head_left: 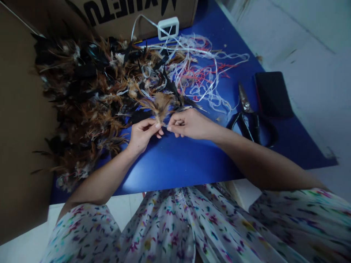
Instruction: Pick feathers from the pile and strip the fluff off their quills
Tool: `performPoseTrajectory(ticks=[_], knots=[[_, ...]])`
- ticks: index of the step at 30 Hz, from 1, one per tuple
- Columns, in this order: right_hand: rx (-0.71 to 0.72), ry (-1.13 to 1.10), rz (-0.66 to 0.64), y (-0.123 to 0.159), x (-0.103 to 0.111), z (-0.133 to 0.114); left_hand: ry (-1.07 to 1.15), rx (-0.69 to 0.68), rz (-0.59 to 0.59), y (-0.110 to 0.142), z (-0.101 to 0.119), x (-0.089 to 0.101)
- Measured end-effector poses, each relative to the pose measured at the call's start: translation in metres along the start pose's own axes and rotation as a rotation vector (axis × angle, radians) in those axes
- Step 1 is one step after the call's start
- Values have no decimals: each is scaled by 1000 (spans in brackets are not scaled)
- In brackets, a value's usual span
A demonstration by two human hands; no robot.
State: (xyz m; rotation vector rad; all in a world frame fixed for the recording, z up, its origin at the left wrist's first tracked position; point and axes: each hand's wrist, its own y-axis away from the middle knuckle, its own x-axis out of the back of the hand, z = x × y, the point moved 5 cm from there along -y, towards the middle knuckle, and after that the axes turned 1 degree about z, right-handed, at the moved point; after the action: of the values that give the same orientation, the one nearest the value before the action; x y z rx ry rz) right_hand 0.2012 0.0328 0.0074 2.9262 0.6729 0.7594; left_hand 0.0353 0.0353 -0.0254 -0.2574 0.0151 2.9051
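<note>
A small bunch of brown feathers (159,106) stands up between my two hands, over the near middle of the blue table. My left hand (144,135) pinches its base between thumb and fingers. Close beside it, my right hand (189,124) is closed with thumb and fingertips on a thin, pale strand (165,125) that runs to the feathers' base; whether it is ribbon or a quill I cannot tell. A large heap of brown and black feathers (90,91) spreads to the left and behind my left hand.
Tangled white ribbon (216,76) and red strands (194,75) lie behind my right hand. Black-handled scissors (246,109) and a dark flat case (273,94) rest on the right of the blue table (178,164). A small white-framed device (168,28) leans by a cardboard box (123,25).
</note>
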Motion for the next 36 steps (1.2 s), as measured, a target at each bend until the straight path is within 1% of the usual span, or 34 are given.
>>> performPoseTrajectory(ticks=[4, 11, 16, 18, 21, 24, 26, 28, 30, 33, 34, 36], knots=[[18, 2, 0, -1, 3, 1, 11, 21, 52, -2, 0, 3], [29, -38, 58, -2, 26, 10, 74, 29, 109, -6, 0, 8], [44, 35, 9, -2, 37, 15, 58, 22, 117, -6, -1, 10], [67, 76, 54, -3, 41, 15, 60, 26, 119, -6, -1, 10], [67, 42, 191, -3, 43, 11, 59, 33, 113, -6, -1, 9], [46, -87, 285, -2, 38, 4, 62, 28, 106, -6, -1, 8], [48, -171, 280, -1, 29, 0, 73, 28, 107, -6, 0, 8], [41, -239, 216, -2, 16, -1, 78, 39, 106, -6, -1, 7], [14, -289, 124, -4, 1, 1, 74, 48, 101, -5, -1, 7], [-9, -310, 0, -7, -15, 7, 58, 40, 91, -5, -1, 6], [0, -295, -9, -8, -17, 9, 53, 36, 87, -5, -1, 6], [37, -235, 19, -10, -14, 11, 40, 30, 82, -4, 0, 5]])
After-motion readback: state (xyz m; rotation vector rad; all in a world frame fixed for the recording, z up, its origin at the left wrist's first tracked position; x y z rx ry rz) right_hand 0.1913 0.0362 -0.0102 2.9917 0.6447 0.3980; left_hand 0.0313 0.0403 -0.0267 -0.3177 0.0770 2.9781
